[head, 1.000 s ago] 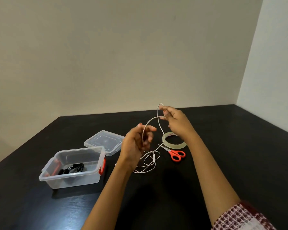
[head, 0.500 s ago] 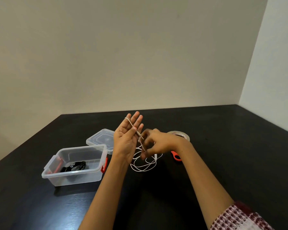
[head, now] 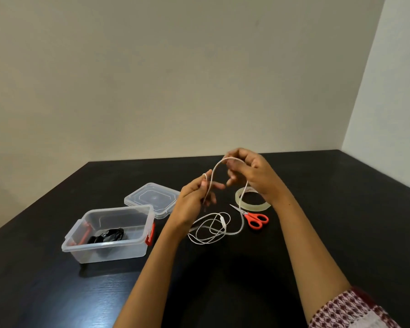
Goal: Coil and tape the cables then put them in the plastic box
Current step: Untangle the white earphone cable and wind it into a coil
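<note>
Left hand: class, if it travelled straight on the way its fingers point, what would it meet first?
Probably the right hand, whose curled fingers sit just beyond the fingertips of the left hand, the white cable arching between them. Depth is unclear, so it could pass alongside.

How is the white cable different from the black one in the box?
The thin white cable is loose and sprawling; the black cable is bundled up. The white cable is held by the left hand and right hand, trailing onto the black table; the black cable lies inside the clear plastic box. Both are cables.
</note>
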